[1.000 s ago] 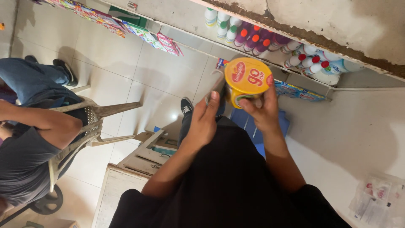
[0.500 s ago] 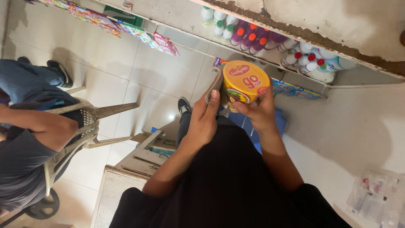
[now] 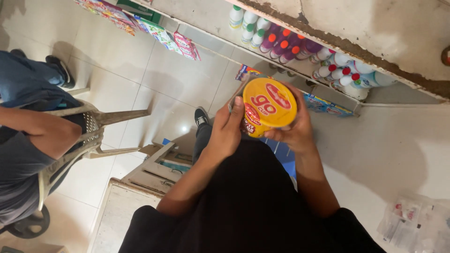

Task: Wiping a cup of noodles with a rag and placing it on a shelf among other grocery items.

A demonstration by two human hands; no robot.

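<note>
The yellow cup (image 3: 268, 107) is sitting high above the tiled floor (image 3: 140, 79), in front of the bottle shelf (image 3: 300, 47). The left hand (image 3: 226, 131) and right hand (image 3: 293, 129) are both curling closed around its sides; a loosening hold could be letting it tip and drop

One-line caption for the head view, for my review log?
Both hands, left hand and right hand, hold a yellow cup above a tiled floor.

Yellow noodle cup (image 3: 268, 107), tilted, held aloft
</note>
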